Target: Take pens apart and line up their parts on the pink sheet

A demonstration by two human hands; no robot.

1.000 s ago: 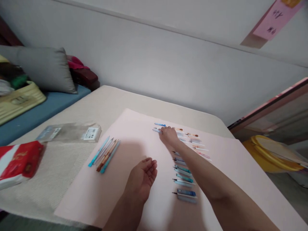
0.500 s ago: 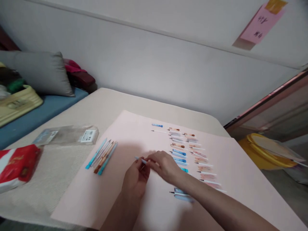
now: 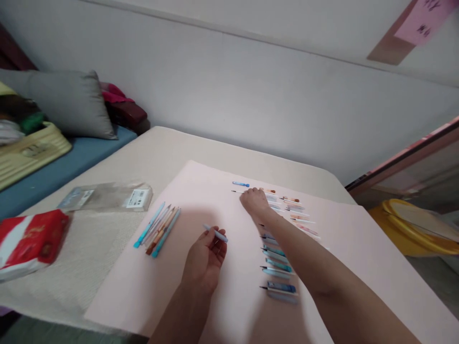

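My left hand (image 3: 206,260) is closed around a pale blue pen barrel (image 3: 217,233), held above the pink sheet (image 3: 229,296). Farther forward, my right hand (image 3: 255,201) is bent down at the sheet with its fingers curled. Its fingertips meet the right end of a thin white pen refill with a dark tip (image 3: 237,192); the grip itself is partly hidden. Just beyond lies a short blue pen cap piece (image 3: 240,184). Rows of pen parts, including a dark blue cap (image 3: 281,286) and a teal cap (image 3: 278,264), run along the right, partly covered by my right arm.
Several assembled pens (image 3: 158,230) lie grouped at the left of the sheet. Beyond them are a clear plastic package (image 3: 107,197) and a red-and-white packet (image 3: 34,241). A yellow bucket (image 3: 405,229) stands right of the table; a grey cushion (image 3: 81,102) is at the back left.
My right hand has left the pen barrel and moved forward to the white refill. My left hand keeps the barrel in nearly the same place. The view has shifted slightly.
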